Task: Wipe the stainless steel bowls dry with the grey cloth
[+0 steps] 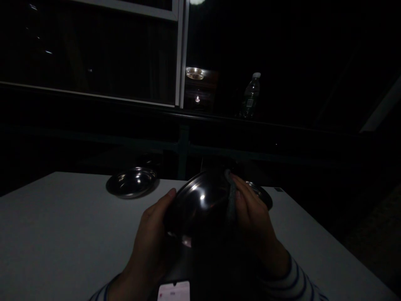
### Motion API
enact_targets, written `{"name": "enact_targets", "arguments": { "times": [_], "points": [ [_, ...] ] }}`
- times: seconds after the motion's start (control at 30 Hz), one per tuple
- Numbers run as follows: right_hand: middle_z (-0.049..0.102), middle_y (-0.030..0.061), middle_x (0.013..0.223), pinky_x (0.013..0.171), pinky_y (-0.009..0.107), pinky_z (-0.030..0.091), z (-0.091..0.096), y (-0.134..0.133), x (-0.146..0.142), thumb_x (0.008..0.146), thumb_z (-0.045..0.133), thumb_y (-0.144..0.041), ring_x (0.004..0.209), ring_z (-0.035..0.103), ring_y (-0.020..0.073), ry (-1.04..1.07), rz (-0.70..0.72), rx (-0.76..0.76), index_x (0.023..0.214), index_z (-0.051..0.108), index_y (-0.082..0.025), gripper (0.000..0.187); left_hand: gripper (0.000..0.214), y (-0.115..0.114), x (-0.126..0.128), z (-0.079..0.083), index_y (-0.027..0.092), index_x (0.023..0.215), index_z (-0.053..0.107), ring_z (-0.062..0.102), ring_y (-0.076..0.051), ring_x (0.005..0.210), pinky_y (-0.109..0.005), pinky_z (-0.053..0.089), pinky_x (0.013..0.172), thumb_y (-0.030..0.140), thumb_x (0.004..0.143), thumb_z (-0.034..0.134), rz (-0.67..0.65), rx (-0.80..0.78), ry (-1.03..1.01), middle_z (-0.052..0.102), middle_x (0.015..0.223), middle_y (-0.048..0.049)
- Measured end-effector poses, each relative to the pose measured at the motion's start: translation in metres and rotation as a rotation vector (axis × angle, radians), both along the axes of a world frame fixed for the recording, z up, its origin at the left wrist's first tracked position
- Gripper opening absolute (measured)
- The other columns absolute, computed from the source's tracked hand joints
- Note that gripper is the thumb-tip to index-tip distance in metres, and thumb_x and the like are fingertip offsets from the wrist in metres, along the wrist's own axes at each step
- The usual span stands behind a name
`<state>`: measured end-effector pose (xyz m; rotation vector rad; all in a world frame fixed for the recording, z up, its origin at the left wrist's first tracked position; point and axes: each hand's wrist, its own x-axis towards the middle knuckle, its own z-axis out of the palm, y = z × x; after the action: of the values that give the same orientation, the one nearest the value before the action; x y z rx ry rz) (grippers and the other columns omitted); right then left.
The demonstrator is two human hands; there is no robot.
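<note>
A shiny metal bowl point(200, 205) is held up tilted over the table, its lower part lost in shadow. My left hand point(150, 238) grips it by its left side, the thumb along the edge. On the bowl's right side, my right hand point(255, 215) presses a grey cloth point(231, 198) against the metal with its fingers together. Another metal bowl point(131, 182) sits on the table to the left, near the far edge. Behind my right hand a further metal dish point(261, 195) shows only in part.
The white table point(78, 234) has its far edge just beyond the bowls. A lit phone point(173, 291) is at the bottom, close to me. Past the table, a plastic bottle point(250, 96) stands on the ledge by the window frame point(181, 54). The surroundings are very dark.
</note>
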<state>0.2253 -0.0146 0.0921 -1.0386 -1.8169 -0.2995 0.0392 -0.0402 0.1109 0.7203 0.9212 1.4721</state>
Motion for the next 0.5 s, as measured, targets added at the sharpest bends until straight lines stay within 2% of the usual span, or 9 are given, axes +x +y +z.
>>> {"name": "enact_targets", "arguments": {
  "times": [0.13,0.33,0.47,0.5],
  "points": [
    [0.056,0.0098,0.122,0.096,0.038,0.045,0.0,0.0,0.001,0.093,0.03,-0.02,0.116,0.05,0.017,0.042,-0.017,-0.011,0.123,0.049,-0.016,0.036,0.021,-0.001,-0.002,0.002,0.019,0.059,0.064,0.058,-0.015,0.052,-0.024,0.043,0.049,0.039,0.065,0.065,-0.036,-0.008,-0.062,0.063,0.055,0.0004],
    [0.058,0.01,0.119,0.093,0.037,0.048,-0.002,0.001,0.003,0.092,0.031,-0.021,0.112,0.053,0.0177,0.054,-0.041,0.001,0.121,0.05,-0.016,0.035,0.026,0.006,-0.009,-0.001,0.019,0.051,0.062,0.049,-0.013,0.043,-0.024,0.037,0.043,0.04,0.066,0.064,-0.067,0.052,0.008,0.056,0.045,0.0004],
    [0.058,0.0094,0.12,0.09,0.04,0.049,-0.008,0.001,0.002,0.091,0.033,-0.02,0.112,0.054,0.0204,0.031,-0.08,0.115,0.126,0.046,-0.019,0.038,0.03,0.014,-0.019,0.0,0.017,0.045,0.061,0.049,-0.014,0.042,-0.026,0.038,0.044,0.037,0.067,0.064,-0.149,0.147,0.093,0.055,0.042,-0.0025],
    [0.057,0.0094,0.121,0.089,0.041,0.05,-0.011,0.001,0.001,0.091,0.032,-0.019,0.113,0.053,0.021,0.029,-0.089,0.161,0.128,0.044,-0.019,0.039,0.031,0.015,-0.021,0.0,0.017,0.041,0.06,0.048,-0.014,0.042,-0.026,0.038,0.045,0.035,0.066,0.064,-0.108,0.206,0.111,0.054,0.041,-0.0024]
  ]
}}
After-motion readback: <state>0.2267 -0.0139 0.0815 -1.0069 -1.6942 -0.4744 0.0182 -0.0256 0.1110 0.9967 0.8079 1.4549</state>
